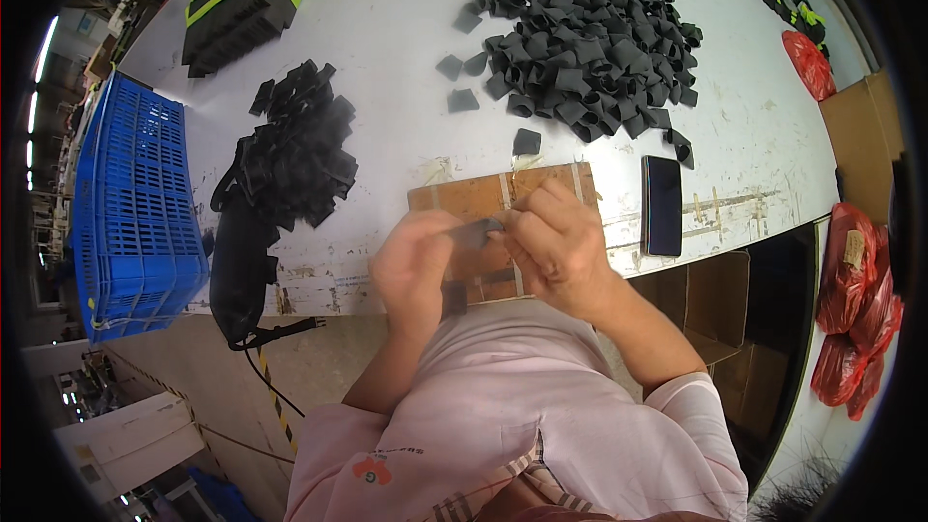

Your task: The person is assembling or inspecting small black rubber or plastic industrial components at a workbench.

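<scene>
Both my hands are raised over a brown board [443, 195] at the table's near edge. My right hand [559, 244] pinches the end of a small dark fabric piece [472, 234] between thumb and fingertips. My left hand [414, 256], blurred by motion, closes on the other side of that piece. Below my left palm hangs a dark strip [453, 298]; whether it belongs to the same piece I cannot tell. Beyond the board lies a large heap of dark grey fabric loops [590, 39], with one loose loop [527, 142] close to the board. A pile of black pieces [295, 150] lies to the left.
At the left stands a blue plastic crate [140, 203]. Dark strips with a lime band [246, 10] lie far left. A phone [661, 205] rests right of the board. Red plastic bags [851, 300] and cardboard boxes [865, 126] are at the right. A black cable [275, 391] hangs off the table.
</scene>
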Demonstrator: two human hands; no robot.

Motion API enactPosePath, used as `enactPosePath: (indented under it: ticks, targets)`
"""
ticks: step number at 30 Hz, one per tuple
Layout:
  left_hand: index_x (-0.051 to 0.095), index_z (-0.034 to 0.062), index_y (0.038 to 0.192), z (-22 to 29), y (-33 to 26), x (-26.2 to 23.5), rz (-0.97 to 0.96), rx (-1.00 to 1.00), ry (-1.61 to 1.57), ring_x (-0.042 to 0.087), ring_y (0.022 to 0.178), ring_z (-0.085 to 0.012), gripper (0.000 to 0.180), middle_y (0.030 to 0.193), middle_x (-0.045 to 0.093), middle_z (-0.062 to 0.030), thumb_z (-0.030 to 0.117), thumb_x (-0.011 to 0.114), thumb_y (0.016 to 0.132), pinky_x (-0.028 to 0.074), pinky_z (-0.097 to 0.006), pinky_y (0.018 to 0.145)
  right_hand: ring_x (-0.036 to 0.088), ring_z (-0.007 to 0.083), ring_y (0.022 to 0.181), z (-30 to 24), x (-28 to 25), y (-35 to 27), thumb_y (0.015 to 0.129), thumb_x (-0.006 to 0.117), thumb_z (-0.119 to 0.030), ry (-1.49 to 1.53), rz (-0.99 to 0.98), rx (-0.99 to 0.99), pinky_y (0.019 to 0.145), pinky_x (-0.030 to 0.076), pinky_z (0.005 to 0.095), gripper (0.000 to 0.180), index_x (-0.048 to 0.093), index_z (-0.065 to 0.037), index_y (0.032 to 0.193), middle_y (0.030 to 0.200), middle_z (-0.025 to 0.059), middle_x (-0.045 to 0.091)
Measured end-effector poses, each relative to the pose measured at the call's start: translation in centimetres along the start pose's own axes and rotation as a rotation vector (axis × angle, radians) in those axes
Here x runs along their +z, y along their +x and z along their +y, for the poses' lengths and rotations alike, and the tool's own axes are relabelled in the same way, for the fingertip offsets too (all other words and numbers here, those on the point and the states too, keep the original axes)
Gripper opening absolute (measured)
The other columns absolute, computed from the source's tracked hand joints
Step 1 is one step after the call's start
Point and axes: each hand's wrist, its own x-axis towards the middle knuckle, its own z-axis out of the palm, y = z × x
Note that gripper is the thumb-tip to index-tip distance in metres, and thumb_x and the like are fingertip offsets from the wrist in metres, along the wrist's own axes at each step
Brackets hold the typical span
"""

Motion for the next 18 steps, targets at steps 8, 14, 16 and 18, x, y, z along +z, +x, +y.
enactPosePath:
  ticks: [8, 14, 16, 18]
  targets:
    - [0.051, 0.0009, 0.105, -5.0, -5.2, -6.8, -0.066, -0.166, 1.043, 0.053, 0.081, -0.0216, 0.040, 0.102, 0.051, -0.0145, 0.010, 0.067, 0.070, 0.044, -0.029, 0.068, 0.046, 0.0069, 0.055, 2.3, -1.5, -1.2, 0.088, 0.051, -0.028, 0.538, 0.010, 0.805, 0.050, 0.037, 0.0203, 0.033, 0.061, 0.002, 0.080, 0.064, 0.0018, 0.054]
    - [0.054, 0.0019, 0.087, -7.1, -7.5, -7.6, -0.110, -0.179, 1.111, 0.049, 0.063, -0.0202, 0.032, 0.083, 0.049, -0.0110, 0.009, 0.073, 0.063, 0.042, -0.031, 0.052, 0.050, 0.0141, 0.051, 1.1, 2.2, -8.3, 0.086, 0.054, -0.022, 0.632, -0.408, 0.997, 0.049, 0.040, 0.0277, 0.029, 0.060, 0.002, 0.070, 0.057, 0.0074, 0.055]
    - [0.054, 0.0015, 0.076, -7.4, -7.5, -7.9, -0.070, -0.206, 1.022, 0.047, 0.056, -0.0197, 0.021, 0.073, 0.049, -0.0094, 0.005, 0.072, 0.064, 0.041, -0.031, 0.051, 0.051, 0.0192, 0.050, 0.9, 3.3, -8.9, 0.084, 0.055, -0.020, 0.540, -0.443, 0.932, 0.050, 0.041, 0.0301, 0.027, 0.060, 0.002, 0.070, 0.057, 0.0104, 0.055]
    - [0.055, 0.0016, 0.075, -7.7, -7.6, -8.4, -0.092, -0.207, 1.027, 0.047, 0.055, -0.0198, 0.019, 0.072, 0.049, -0.0096, 0.005, 0.070, 0.065, 0.041, -0.031, 0.051, 0.055, 0.0325, 0.055, 0.2, 4.1, -8.7, 0.080, 0.058, -0.018, 0.399, -0.479, 0.806, 0.051, 0.043, 0.0371, 0.021, 0.061, 0.001, 0.071, 0.063, 0.0164, 0.058]
